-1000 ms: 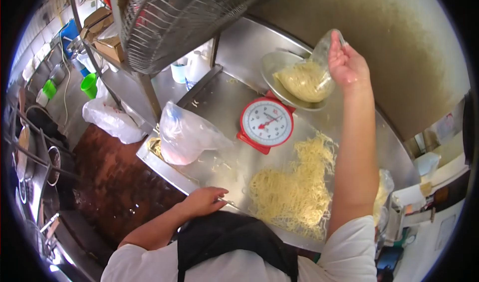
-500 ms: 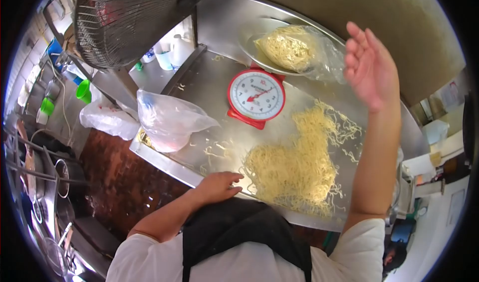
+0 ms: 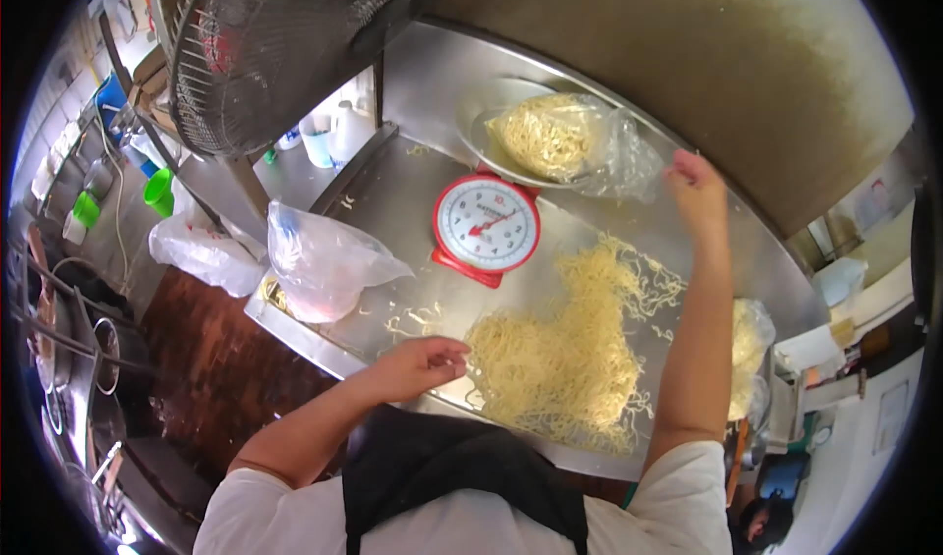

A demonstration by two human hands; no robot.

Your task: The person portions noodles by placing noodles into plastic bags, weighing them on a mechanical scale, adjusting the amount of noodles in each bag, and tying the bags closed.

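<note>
One empty grip, the left hand [image 3: 420, 368], curls loosely; whether the curled right hand [image 3: 697, 188] holds the noodle bag [image 3: 552, 138] is unclear.

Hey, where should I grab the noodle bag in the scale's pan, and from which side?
Probably grip the bag by its loose end, coming from the right: the noodles bulge at the left, inside the pan, while slack plastic trails past the right rim, near the right hand.

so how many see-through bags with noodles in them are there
2 that I can make out: one bag in the pan on the scale, one right of the right arm. More may be hidden.
</note>
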